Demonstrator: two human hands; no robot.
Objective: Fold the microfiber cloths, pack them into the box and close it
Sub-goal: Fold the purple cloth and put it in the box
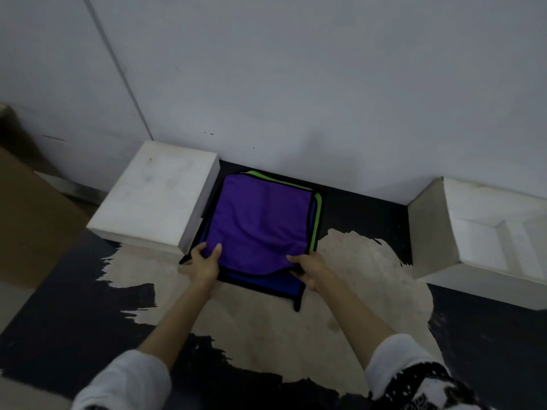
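Note:
A purple microfiber cloth [260,220] lies on top of a stack on the worn table [266,335]. Under it a blue cloth [266,281] shows along the near edge, and a green cloth [317,214] peeks out at the far and right edges. My left hand [204,263] pinches the purple cloth's near left corner. My right hand [307,270] grips its near right corner, which is lifted slightly off the blue cloth. An open white box [432,232] stands at the right. A closed white box [157,196] sits directly left of the stack.
A grey wall [296,84] rises just behind the cloths and boxes. Brown cardboard [26,226] lies at the far left. The table's black coating is worn away to pale patches in front of the stack.

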